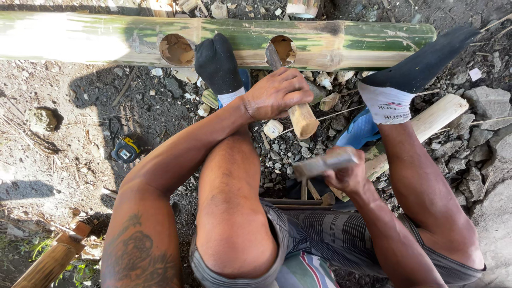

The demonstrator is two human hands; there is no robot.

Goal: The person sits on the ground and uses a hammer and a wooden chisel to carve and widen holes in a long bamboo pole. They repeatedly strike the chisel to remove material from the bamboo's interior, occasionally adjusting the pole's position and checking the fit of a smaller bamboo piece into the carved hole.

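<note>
Head view: our left hand (276, 93) has its grip clamped around the wooden handle (302, 120) of a chisel whose blade (273, 56) reaches to the right-hand hole (282, 49) in the bamboo pole (224, 40). Our right hand (349, 176), at about five o'clock from the left, has its grip closed on a short grey wooden billet (325, 162), raised and blurred.

To do this well, we judge the handle should stay steady in line with the blade, the blows landing square on its butt, and the feet keeping the pole from rolling.

The bamboo pole lies across the top of the view at twelve o'clock, on the ground, green streaked with pale yellow, shaved in a strip, with two round holes cut through its wall. Our left foot in a black sock (217, 65) presses against it between the holes; the right foot (410, 74) rests near its end at two o'clock. Pale chips (273, 128) lie scattered below, and a tape measure (125, 151) sits at nine o'clock.
</note>
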